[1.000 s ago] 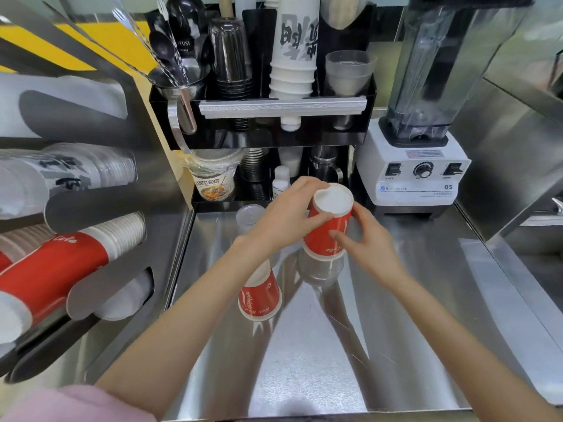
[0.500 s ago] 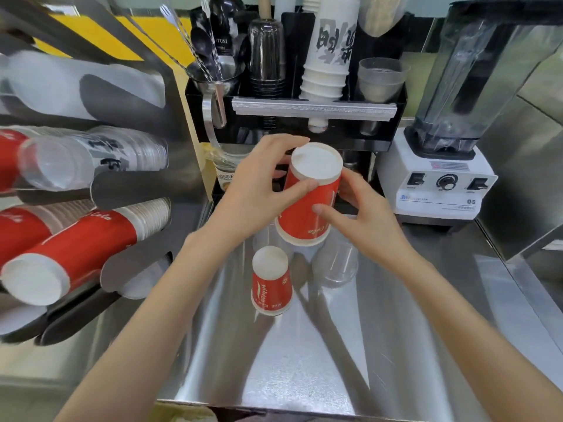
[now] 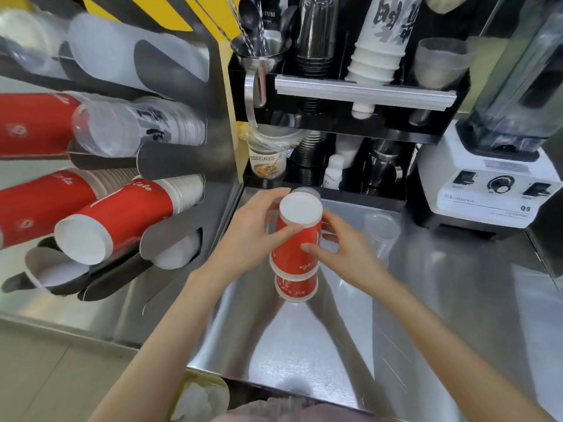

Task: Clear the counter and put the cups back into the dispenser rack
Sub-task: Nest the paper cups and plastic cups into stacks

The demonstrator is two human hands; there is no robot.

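Nearest the camera, two bare forearms reach out over a steel counter [image 3: 304,360] from the bottom edge. The left hand [image 3: 253,236] wraps an upside-down red cup [image 3: 297,239] from the left, its thumb pressed across the front just under the white base and its fingers curled round the far side. The right hand [image 3: 347,248] meets the same cup from the right, thumb tip touching the red wall, the fingers loosely spread behind it; whether they press the cup cannot be told. The cup sits tilted slightly, base up and toward the camera, directly over a second cup [image 3: 296,287], also inverted and standing on the counter; only the lower band of that one shows, and whether the upper cup has slid onto it or hovers just above cannot be told. Just to the right, near the right hand's fingers, a clear cup [image 3: 380,233] stands on the counter, blurred. To the left, the rack [image 3: 182,159] holds sideways stacks in its slots: red cups [image 3: 122,214] in the lower slot with a white base facing out, clear cups [image 3: 137,126] above them, and frosted ones higher up. Farther back, a black shelf [image 3: 365,92] carries a tall white cup stack [image 3: 380,41], dark tumblers and a steel jug of spoons. At far right stands a white blender [image 3: 493,184], its jar above.
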